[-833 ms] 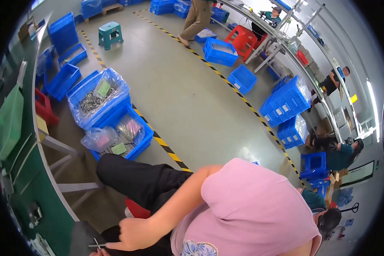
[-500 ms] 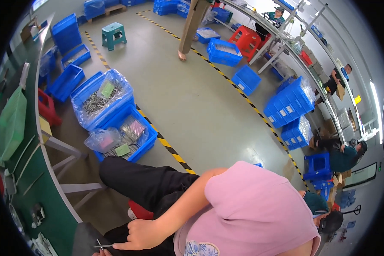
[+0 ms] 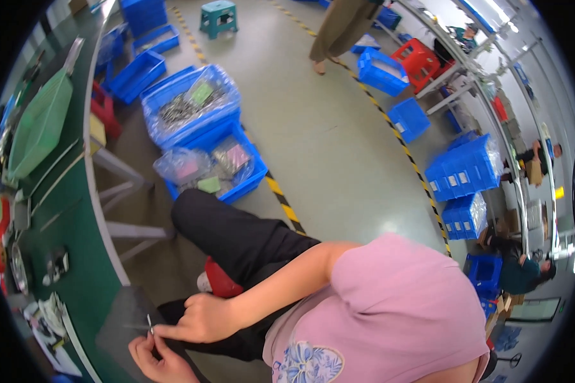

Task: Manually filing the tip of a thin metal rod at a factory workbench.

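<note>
My left hand (image 3: 160, 362) is closed at the bottom, thumb and fingertips pinching a small shiny metal pin (image 3: 150, 321) that stands up from them. From above comes my right hand (image 3: 204, 319), fingers curled and the index fingertip brought up against the pin. A thin metal rod (image 3: 136, 327), blurred, runs out leftward from that fingertip and crosses the pin. Both hands are over a dark grey sheet (image 3: 118, 338) at the table's edge.
The green table (image 3: 76, 249) on the left carries a green tray (image 3: 45, 121) and small tools. Blue bins (image 3: 252, 182) of metal parts and bags stand beyond my knee. A teal stool (image 3: 218, 19), stacked blue crates (image 3: 463, 169) and several people are farther off.
The view has shifted, so the scene sits farther right and my hands higher. More of my left hand shows now. Pin and rod are still together at my fingertips.
</note>
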A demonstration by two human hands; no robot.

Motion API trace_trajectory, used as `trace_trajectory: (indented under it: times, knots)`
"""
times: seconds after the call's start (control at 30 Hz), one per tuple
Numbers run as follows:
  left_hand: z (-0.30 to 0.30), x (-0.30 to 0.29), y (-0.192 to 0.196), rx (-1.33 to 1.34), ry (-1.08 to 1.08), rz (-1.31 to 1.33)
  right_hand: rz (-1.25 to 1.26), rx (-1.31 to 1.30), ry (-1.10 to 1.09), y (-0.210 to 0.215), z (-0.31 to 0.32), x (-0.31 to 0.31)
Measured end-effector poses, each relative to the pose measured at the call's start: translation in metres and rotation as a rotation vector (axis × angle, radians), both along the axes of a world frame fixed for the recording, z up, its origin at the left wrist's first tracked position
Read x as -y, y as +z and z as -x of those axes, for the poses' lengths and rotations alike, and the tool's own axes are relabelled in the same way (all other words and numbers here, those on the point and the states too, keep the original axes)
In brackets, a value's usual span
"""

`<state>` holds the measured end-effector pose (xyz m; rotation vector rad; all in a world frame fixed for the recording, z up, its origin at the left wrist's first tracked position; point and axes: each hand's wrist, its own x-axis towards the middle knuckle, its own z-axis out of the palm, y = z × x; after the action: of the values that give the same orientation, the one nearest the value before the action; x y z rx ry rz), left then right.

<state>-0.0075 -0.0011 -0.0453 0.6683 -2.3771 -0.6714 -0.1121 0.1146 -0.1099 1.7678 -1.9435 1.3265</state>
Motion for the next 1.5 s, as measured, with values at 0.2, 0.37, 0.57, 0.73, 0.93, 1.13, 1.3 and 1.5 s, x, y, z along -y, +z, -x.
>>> trace_trajectory:
  times: [0.2,0.37,0.57,0.73,0.93,1.13,1.3,1.5]
  knots:
    - [0.032,-0.024,0.015,-0.014,-0.016,-0.058,-0.013,-0.106,-0.092,0.016,0.027,-0.011]
    - [0.032,-0.03,0.017,-0.048,0.041,-0.055,0.022,-0.131,0.036,-0.01,0.034,-0.041]
    - [0.03,-0.031,0.016,-0.07,0.058,-0.064,0.066,-0.114,0.089,-0.003,0.037,-0.023]
    - [0.032,-0.029,0.014,-0.068,0.046,-0.014,0.072,-0.16,0.129,0.002,0.048,-0.017]
    - [0.034,-0.033,0.013,-0.085,0.027,-0.062,-0.068,-0.108,0.105,0.006,0.046,-0.045]
    - [0.033,-0.031,0.014,-0.103,0.04,-0.052,-0.215,-0.048,0.095,0.047,0.052,-0.026]
    - [0.033,-0.035,0.014,-0.092,0.037,-0.05,-0.287,-0.024,0.12,0.06,0.054,-0.04]
    - [0.033,-0.033,0.014,-0.1,0.048,-0.054,-0.393,-0.048,0.126,0.067,0.054,-0.055]
